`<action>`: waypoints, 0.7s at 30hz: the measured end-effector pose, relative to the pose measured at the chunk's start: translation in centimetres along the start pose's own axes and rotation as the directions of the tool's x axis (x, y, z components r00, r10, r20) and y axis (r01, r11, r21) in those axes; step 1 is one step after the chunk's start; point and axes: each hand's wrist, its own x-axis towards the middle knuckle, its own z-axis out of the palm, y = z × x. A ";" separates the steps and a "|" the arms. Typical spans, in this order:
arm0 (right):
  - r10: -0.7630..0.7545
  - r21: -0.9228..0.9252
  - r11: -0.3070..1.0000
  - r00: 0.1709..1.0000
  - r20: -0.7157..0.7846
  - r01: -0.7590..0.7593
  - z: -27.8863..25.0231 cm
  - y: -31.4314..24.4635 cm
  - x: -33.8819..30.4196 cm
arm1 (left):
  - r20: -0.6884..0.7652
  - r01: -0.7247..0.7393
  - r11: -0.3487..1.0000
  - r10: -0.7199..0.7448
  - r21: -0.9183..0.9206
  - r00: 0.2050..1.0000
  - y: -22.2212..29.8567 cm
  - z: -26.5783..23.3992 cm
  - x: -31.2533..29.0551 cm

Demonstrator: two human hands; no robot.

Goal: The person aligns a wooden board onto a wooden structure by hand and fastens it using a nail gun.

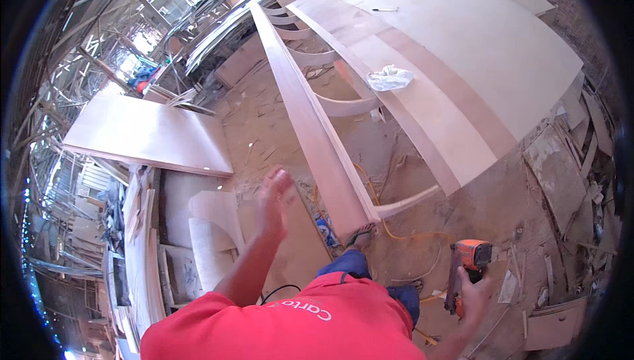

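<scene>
In my right hand (474,292), low at the right, is an orange and black nail gun (471,255), held beside my body. My left hand (275,203) is raised in the air, slightly blurred, with its fingers apart and nothing in it. Just right of that hand a long narrow wooden board (307,119) runs away from me, its near end by my foot. Curved wooden ribs (349,105) join it to a wide sheet-topped table (475,36). A crumpled clear plastic bag (390,78) lies on the table's near left part, with a pen (385,9) farther back.
A yellow hose (396,236) snakes across the dusty floor near my feet. Stacked pale sheets (148,132) stand at the left, above leaning boards (148,248). Wood scraps (558,168) pile up along the right side. Timber clutter fills the back left.
</scene>
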 end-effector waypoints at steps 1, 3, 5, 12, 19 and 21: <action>0.021 -0.046 0.999 1.000 0.013 -0.020 -0.7 0.8 -0.5 | 0.081 0.083 0.996 -0.083 -0.007 0.993 -0.7 0.4 -2.4; 0.074 -0.060 0.996 0.994 0.077 -0.069 -1.5 2.5 -0.5 | 0.139 0.162 0.987 -0.164 0.023 0.977 -1.9 1.3 -6.1; 0.116 -0.092 0.990 0.987 0.111 -0.106 -2.7 4.2 -1.3 | 0.241 0.296 0.953 -0.271 -0.072 0.932 -2.3 1.8 -8.9; 0.251 -0.013 0.968 0.967 0.051 -0.250 -4.6 26.4 -2.5 | 0.298 0.444 0.880 -0.385 -0.167 0.874 -4.8 1.8 -12.5; 0.370 -0.012 0.928 0.926 -0.076 -0.372 -7.5 36.3 -8.7 | 0.297 -0.346 0.006 -0.528 0.938 0.795 -23.9 -17.6 -13.9; 0.483 -0.149 0.861 0.874 -0.058 -0.486 -8.3 37.8 -10.1 | 0.115 -0.239 -0.057 -0.754 0.969 0.647 -24.9 -20.7 -18.1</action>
